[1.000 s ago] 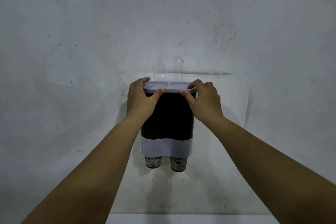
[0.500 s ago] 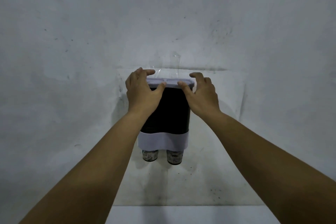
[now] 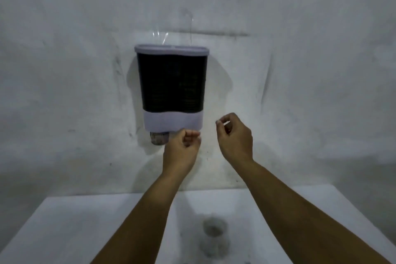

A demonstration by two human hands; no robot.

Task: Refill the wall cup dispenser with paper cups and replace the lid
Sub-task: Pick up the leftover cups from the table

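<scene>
The wall cup dispenser [image 3: 172, 85] hangs on the wall [image 3: 64, 60] above the far edge of the table [image 3: 64, 227], and the lid [image 3: 171, 49] sits flat across its top, level from end to end as far as this view tells. The dark body looks packed with paper cups, and 1 cup bottom [image 3: 159, 138] pokes out under the pale lower band on the left side; the right outlet is hidden behind the left hand [image 3: 182, 148]. That left hand is loosely curled just under the band, fingers half folded and gripping nothing. The right hand [image 3: 234, 135] floats to the right of the dispenser, clear of it, fingers curled with the thumb near the forefinger, also empty. By my reading the refill and the lid are done, so the step now is the check: run an eye along the lid's rim for any lifted corner, and if 1 shows, press it down with both thumbs evenly instead of slapping 1 end. A blurred clear cup-like thing [image 3: 214, 232] stands on the table near its middle; what it is, I cannot tell.
</scene>
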